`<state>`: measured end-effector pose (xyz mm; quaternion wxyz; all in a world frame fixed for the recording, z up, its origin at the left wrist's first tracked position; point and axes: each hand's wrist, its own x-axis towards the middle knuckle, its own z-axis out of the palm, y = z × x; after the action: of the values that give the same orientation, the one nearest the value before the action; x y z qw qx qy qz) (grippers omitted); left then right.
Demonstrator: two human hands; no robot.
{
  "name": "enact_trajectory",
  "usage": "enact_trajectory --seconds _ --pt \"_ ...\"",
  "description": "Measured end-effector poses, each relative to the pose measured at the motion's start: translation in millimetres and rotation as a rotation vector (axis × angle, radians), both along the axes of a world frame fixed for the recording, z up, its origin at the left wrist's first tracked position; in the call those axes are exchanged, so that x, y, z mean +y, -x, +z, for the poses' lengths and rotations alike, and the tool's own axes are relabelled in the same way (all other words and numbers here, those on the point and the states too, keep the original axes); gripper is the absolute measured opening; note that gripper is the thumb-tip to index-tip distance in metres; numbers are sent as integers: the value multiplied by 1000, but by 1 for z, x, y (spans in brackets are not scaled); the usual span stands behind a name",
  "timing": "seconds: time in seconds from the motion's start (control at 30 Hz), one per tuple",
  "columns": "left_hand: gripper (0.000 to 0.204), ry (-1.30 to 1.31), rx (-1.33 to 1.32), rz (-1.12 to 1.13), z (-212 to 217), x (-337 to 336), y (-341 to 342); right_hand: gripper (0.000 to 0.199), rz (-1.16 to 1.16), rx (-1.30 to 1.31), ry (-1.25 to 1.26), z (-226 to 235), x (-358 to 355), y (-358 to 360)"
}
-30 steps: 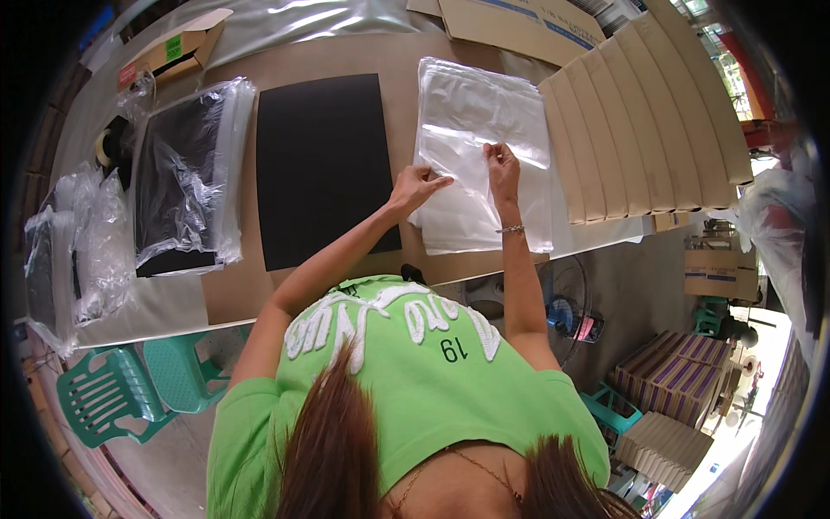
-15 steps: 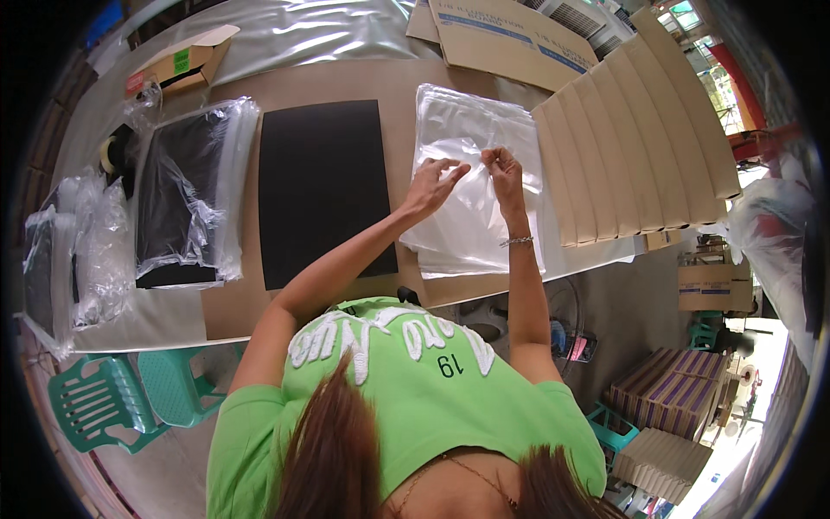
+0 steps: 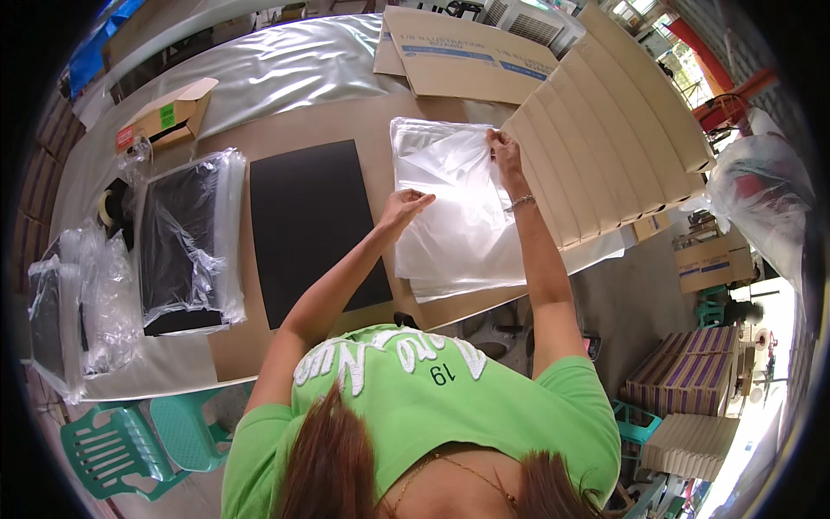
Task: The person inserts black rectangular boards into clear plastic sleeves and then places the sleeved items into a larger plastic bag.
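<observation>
A stack of clear plastic bags (image 3: 462, 251) lies on the table in front of me. My right hand (image 3: 507, 157) is closed at its far right corner, pinching the top plastic bag (image 3: 458, 160), whose film is raised and creased. Over the stack's left side, my left hand (image 3: 406, 210) has its fingertips pressed together; whether film is between them is too fine to tell. Just left of that hand, a stiff black board (image 3: 311, 225) lies flat. Further left is a pile of black boards in clear plastic (image 3: 186, 242).
Tan cardboard pieces (image 3: 605, 138) stand in a row right of the bags. Flat cartons (image 3: 467, 56) lie at the back. An open small box (image 3: 177, 112), a tape roll (image 3: 111, 208) and crumpled plastic (image 3: 108, 303) sit at left. Green chairs (image 3: 121, 450) stand below the near edge.
My hands have moved apart: the right went up to the stack's far right corner, raising film, and the left drew back toward the left edge. The view has shifted slightly.
</observation>
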<state>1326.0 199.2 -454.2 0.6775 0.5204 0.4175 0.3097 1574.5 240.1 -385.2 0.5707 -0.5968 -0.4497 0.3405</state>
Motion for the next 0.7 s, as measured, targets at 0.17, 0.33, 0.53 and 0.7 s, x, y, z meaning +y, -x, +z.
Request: enact_trajectory --seconds 0.17,0.33,0.53,0.7 --pt "47 -65 -118 182 25 2 -9 22 226 162 85 24 -6 18" --pt "44 -187 -137 -47 44 37 -18 22 412 139 179 25 -8 42" --pt "42 -93 -80 -90 31 28 -14 12 3 423 52 5 16 1" --pt "53 96 7 48 9 34 -8 10 -73 514 -50 31 19 -28"
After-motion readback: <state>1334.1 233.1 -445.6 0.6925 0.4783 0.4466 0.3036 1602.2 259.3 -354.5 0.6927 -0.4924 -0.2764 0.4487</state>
